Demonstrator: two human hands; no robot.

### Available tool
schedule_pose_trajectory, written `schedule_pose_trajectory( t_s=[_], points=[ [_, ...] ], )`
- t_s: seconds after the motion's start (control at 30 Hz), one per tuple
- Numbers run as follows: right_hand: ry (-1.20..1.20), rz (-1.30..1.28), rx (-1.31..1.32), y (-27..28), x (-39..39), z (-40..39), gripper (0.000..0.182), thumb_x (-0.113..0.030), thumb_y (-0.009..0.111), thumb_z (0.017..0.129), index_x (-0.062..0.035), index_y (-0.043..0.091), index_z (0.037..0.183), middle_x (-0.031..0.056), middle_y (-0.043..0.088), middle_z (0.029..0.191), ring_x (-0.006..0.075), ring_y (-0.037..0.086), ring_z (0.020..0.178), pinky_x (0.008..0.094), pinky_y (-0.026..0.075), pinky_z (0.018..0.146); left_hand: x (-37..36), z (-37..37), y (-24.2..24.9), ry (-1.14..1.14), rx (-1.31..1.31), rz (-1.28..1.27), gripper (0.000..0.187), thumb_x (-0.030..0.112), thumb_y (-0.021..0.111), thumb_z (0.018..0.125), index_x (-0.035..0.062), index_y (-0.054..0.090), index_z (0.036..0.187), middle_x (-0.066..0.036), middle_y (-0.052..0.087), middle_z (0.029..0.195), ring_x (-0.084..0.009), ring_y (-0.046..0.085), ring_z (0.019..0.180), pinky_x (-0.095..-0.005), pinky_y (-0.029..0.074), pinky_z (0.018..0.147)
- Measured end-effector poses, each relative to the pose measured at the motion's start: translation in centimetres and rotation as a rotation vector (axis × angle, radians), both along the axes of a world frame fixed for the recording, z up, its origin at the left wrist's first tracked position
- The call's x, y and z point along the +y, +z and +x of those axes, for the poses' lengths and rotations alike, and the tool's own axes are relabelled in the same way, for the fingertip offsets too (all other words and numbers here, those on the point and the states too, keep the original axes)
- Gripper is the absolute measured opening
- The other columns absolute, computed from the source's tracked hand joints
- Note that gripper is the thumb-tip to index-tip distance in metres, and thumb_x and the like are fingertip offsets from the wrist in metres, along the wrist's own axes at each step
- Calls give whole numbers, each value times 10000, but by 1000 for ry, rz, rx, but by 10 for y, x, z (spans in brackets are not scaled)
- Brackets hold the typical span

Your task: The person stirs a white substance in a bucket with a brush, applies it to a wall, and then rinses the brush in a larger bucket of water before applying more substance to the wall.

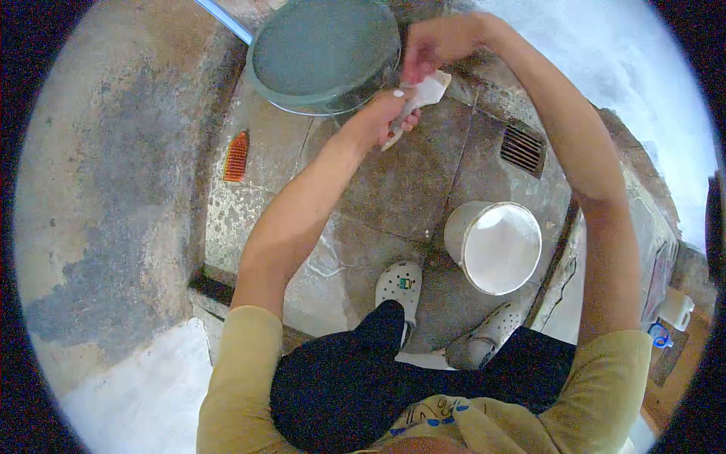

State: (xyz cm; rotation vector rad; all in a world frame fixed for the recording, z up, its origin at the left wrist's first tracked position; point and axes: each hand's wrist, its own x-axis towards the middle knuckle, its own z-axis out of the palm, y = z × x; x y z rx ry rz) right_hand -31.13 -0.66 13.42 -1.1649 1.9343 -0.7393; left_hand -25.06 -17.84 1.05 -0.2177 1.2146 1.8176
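Observation:
My left hand (389,119) has its fingers wrapped round a pale, elongated object (429,91), whitish with a tan edge at its upper end. Its kind is not clear from here. Just above it hangs my right hand (439,47), fingers pointing down close to the object and smeared by motion. Whether the right fingers grip anything cannot be made out. Both hands are beside the right rim of a large round basin (293,104) full of murky grey-green liquid.
An orange ribbed brush-like item (237,157) lies on the stained tiles at left. To the right are a metal drain grate (522,148) and a white bucket (456,231). Pale clogs (398,285) are on my feet. A light-blue pole (225,19) reaches the basin.

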Motion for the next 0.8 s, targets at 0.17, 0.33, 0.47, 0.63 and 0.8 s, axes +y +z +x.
schedule_pose_trajectory(
  t_s=[0.17,0.33,0.47,0.63,0.8],
  points=[
    [-319,-56,493,-12,-7,-18,205,-75,595,801,10,659,976,120,684,899,198,646,861,333,508,784,4,22,28,-42,164,-207,271,304,559,925,36,527,954,-45,522,671,-122,481,494,-251,364,385],
    [-323,-53,844,-55,-65,-49,222,-80,602,769,-27,666,975,147,670,929,273,646,877,362,507,785,-3,37,43,-67,266,-282,271,310,575,914,42,548,886,-25,526,630,-113,490,486,-252,369,390],
    [-332,-80,595,-32,-71,-54,204,-115,635,722,-46,677,910,145,665,862,298,644,817,380,508,767,-26,45,63,-120,512,-412,251,269,602,879,19,585,869,-28,548,618,-111,515,481,-260,383,393],
    [-534,-128,485,16,-6,-34,184,-28,537,772,9,684,876,138,683,829,243,639,749,371,511,713,-78,40,111,-180,780,-492,262,254,625,852,-7,612,874,-37,560,614,-99,516,465,-263,369,374],
    [-419,-156,592,-1,2,-37,213,-33,516,753,13,679,883,168,683,861,253,644,799,377,509,741,-64,52,109,-211,537,-445,267,295,628,868,35,605,923,-16,528,607,-90,483,446,-252,347,359]
  ],
)
